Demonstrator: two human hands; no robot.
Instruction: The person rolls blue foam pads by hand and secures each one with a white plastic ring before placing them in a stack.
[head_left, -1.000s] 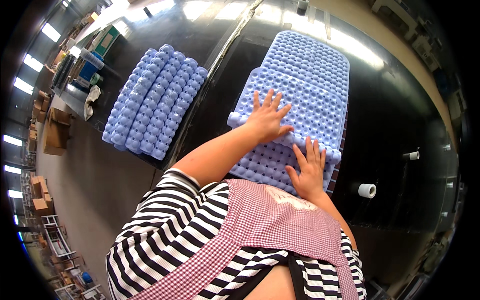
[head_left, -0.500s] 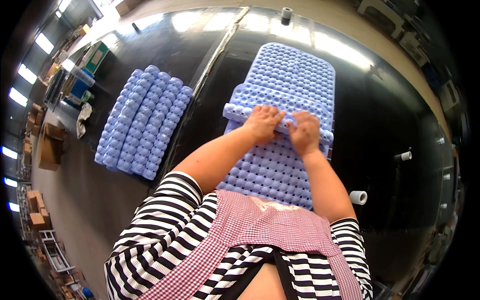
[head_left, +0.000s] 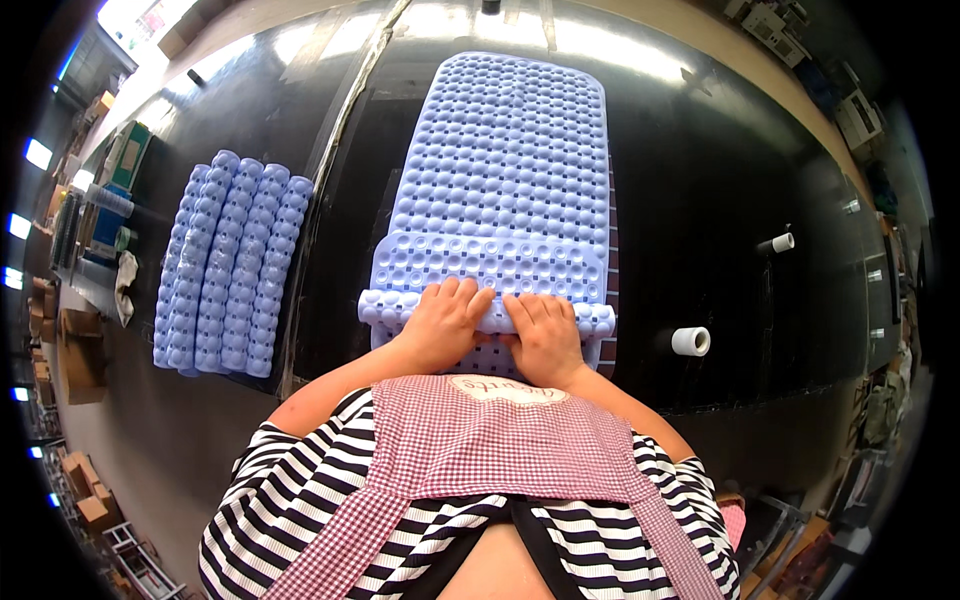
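A light blue bubbled bath mat (head_left: 505, 160) lies lengthwise in front of me on the black table. Over its near end rests a flap with its cup-studded underside (head_left: 485, 262) facing up, and the flap's near edge is curled into a roll (head_left: 385, 306). My left hand (head_left: 448, 318) is curled over the roll left of its middle, fingers on top. Close beside it, my right hand (head_left: 543, 335) grips the same roll, thumb toward the left hand. Both palms are hidden. Below the roll, a strip of bubbled mat shows.
Several rolled blue mats (head_left: 228, 270) lie side by side on the left. White cylinders (head_left: 690, 341) stick up from the table (head_left: 680, 240) on the right. A pale seam (head_left: 345, 110) crosses the table on the left. Boxes (head_left: 125, 155) and a cloth (head_left: 125, 285) sit farther left.
Both hands have come nearer to my body with the roll, and more of the flat mat shows beyond it. The right hand, raised and blurred before, now rests on the roll.
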